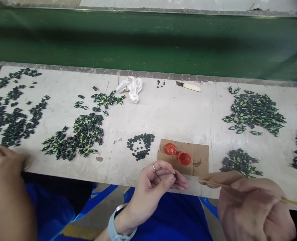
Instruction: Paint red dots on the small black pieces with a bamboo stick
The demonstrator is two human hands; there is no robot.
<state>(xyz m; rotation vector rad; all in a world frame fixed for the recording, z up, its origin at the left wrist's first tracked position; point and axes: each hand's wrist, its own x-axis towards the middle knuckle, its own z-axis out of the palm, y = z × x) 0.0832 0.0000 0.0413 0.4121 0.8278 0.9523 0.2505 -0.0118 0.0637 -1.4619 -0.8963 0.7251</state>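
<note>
My left hand, with a ring and a light-blue watch, pinches a small dark piece between thumb and fingers. Fingers of my right hand close around a thin yellowish stick, whose far end points toward the left hand. What is on the stick's tip is too small to tell. Just beyond the hands lies a piece of cardboard bearing two small red cups with shiny red liquid. Left of it, small dark round pieces are spread in a ring.
Dark-and-green small figures lie in heaps on the left and right. A crumpled white cloth and a white-handled tool with a dark end lie at the back. A co-worker's hand is at the left edge. A green wall borders the table.
</note>
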